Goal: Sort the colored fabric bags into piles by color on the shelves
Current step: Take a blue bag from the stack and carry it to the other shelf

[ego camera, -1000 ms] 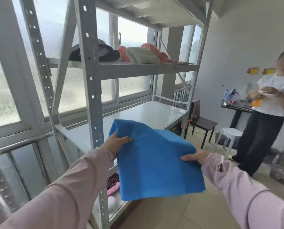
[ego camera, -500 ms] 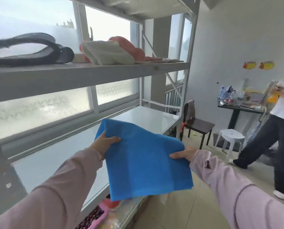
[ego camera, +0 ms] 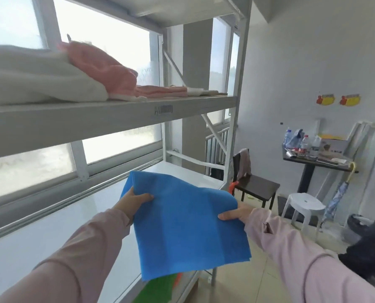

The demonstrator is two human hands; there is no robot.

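Note:
A flat blue fabric bag [ego camera: 186, 226] hangs over the front edge of the white middle shelf [ego camera: 51, 243]. My left hand [ego camera: 133, 200] grips its upper left edge, thumb on top. My right hand [ego camera: 236, 214] pinches its right edge. On the upper shelf [ego camera: 108, 115] lie a white fabric bundle [ego camera: 38, 84] and pink fabric [ego camera: 103, 68], with more pink and cream pieces [ego camera: 173, 91] further right. Green fabric [ego camera: 158, 287] and a bit of orange show on the lower shelf below the blue bag.
The rack's right upright [ego camera: 236, 119] stands ahead. Beyond it are a dark chair [ego camera: 256, 186], a white stool [ego camera: 304, 204], a cluttered small table [ego camera: 313, 158] and an umbrella [ego camera: 337, 195]. A person's dark-clothed leg [ego camera: 365, 252] is at the right edge.
My view has moved closer to the rack and to the right. The blue bag, held in both hands, has shifted over the middle shelf. The other person has moved right, mostly out of view.

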